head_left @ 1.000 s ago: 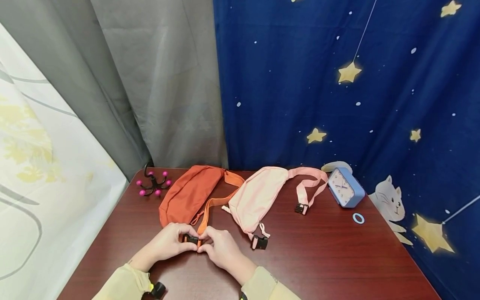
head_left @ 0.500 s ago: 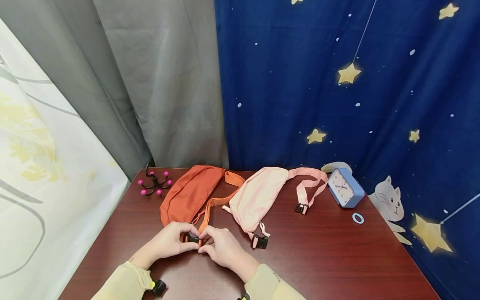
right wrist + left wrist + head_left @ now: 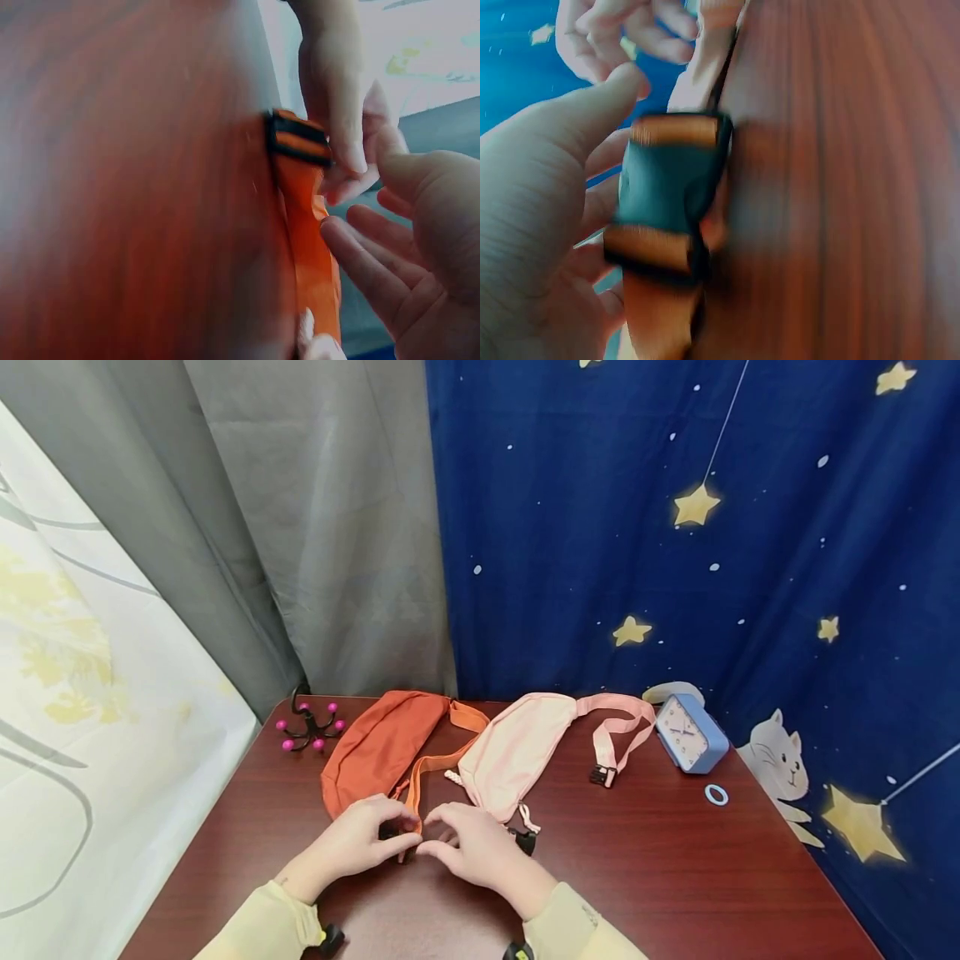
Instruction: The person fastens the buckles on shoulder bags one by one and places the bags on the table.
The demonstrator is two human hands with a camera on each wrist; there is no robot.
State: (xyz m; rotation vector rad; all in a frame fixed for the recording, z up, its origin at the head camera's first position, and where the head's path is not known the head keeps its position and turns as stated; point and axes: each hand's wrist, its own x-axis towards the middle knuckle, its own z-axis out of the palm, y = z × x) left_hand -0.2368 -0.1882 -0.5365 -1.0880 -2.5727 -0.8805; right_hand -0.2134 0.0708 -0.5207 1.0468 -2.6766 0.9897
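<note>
The right hand (image 3: 471, 843) is now letting go of the black buckle (image 3: 671, 191), its fingers spread loose beside it where a moment ago both hands were pinching it. The left hand (image 3: 363, 839) is still gripping the buckle on the orange strap (image 3: 420, 777) of the orange waist bag (image 3: 375, 743), low over the wooden table (image 3: 675, 877).
</note>
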